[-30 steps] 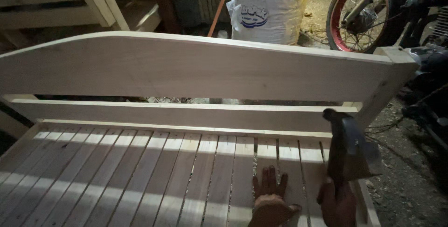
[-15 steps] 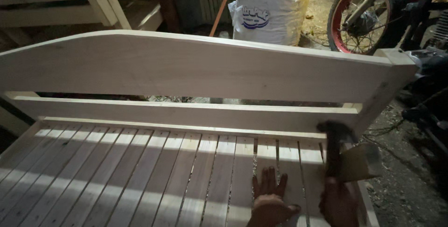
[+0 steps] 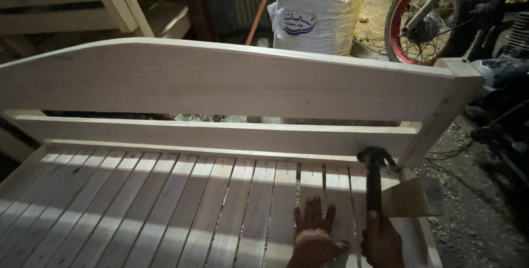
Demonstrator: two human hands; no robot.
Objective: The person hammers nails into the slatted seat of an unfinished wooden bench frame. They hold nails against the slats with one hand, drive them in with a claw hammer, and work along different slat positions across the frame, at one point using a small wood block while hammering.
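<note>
Head view looks down on an unfinished wooden bench [image 3: 220, 86] of pale, raw timber, its slatted seat [image 3: 138, 207] running away to the left and its curved backrest board standing across the middle of the picture. At the near right end, the right hand [image 3: 381, 243] has its fingers wrapped tight around the dark handle of a hammer [image 3: 374, 182], which stands nearly upright, its head up by the lower back rail [image 3: 220, 136] and close to the right corner post. Just left of it, the left hand [image 3: 314, 237] lies palm down on the slats, fingers spread and flat on the wood, holding nothing; the two hands are just beside each other. A loose, wedge-shaped offcut of wood [image 3: 413, 196] sits at the right edge of the seat, right next to the hammer handle. Light falls in bands across the slats, with shadow between. Beyond the backrest stands a full white sack [image 3: 317, 12] with printing on it, and to the right a motorcycle [image 3: 496, 75] is parked on the dirt ground, its spoked, red-rimmed wheel [image 3: 424, 23] showing near the sack. More pale wooden framing [image 3: 66, 3] is stacked at upper left.
</note>
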